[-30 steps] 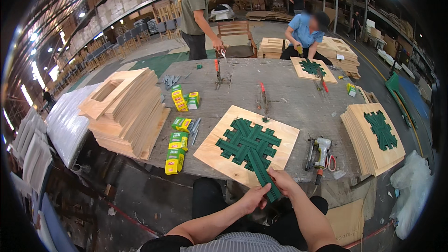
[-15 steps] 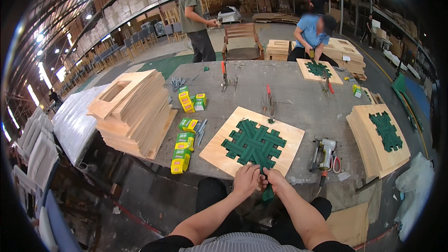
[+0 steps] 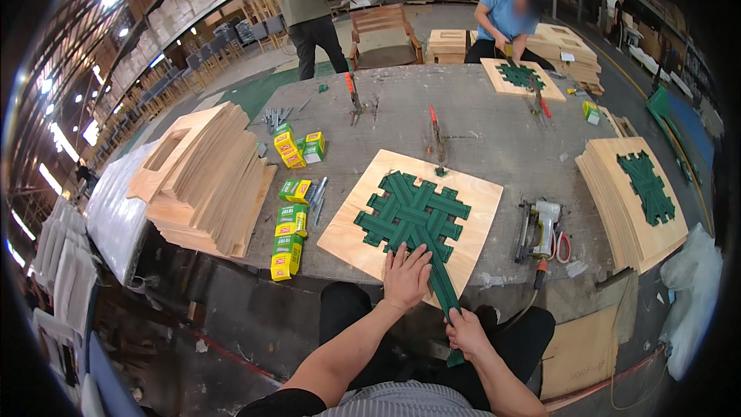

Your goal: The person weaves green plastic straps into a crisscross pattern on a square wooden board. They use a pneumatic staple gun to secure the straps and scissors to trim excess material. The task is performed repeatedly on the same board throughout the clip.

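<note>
Head view: right hand [image 3: 468, 333] gripping a green strap [image 3: 443, 286], left hand [image 3: 407, 276] spread flat beside it.
The left palm is hidden against the near edge of the green weave [image 3: 409, 212], so how firmly it presses cannot be told; the right fist covers a stretch of the strap, whose tail shows below it, blurring into the dark clothing. The strap is ribbed, flat webbing, running from the weave past the near edge of a pale, smooth-grained plywood board [image 3: 351, 243] on the scuffed grey table [image 3: 386, 120]. Interlaced bands make a lattice with stubby ends all round. The left forearm slants inward, fingers pointing away; the right wrist sits lower, fingers curled round the strap, thumb uppermost.
</note>
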Action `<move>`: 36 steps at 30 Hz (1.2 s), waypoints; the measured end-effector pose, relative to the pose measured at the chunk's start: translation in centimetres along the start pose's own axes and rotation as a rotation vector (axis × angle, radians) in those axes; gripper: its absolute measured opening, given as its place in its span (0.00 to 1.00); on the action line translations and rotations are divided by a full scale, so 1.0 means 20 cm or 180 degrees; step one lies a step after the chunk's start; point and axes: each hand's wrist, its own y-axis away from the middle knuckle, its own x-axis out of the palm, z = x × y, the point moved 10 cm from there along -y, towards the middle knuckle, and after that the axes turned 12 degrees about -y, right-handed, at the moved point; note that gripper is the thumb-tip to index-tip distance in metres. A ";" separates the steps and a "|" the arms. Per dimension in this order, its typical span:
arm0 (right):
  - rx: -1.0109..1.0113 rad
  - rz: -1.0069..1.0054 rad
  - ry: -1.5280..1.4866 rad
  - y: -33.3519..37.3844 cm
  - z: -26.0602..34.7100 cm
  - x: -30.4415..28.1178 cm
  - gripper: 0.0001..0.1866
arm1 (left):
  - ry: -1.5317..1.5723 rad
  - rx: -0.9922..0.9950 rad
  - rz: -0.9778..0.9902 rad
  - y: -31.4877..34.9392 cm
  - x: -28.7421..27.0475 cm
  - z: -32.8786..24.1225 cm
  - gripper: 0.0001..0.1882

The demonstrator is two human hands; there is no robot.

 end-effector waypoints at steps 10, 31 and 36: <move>-0.0075 -0.0178 0.0183 -0.07 -0.09 -0.06 0.18 | 0.0050 0.0113 -0.0013 -0.01 -0.03 0.00 0.18; -0.0142 0.0020 0.0119 -0.11 -0.12 -0.09 0.15 | 0.0187 0.2937 0.1408 0.22 0.04 -0.43 0.43; -0.0189 0.0009 0.0173 -0.13 -0.11 -0.09 0.18 | 0.0122 0.3192 0.1279 0.20 0.12 -0.50 0.37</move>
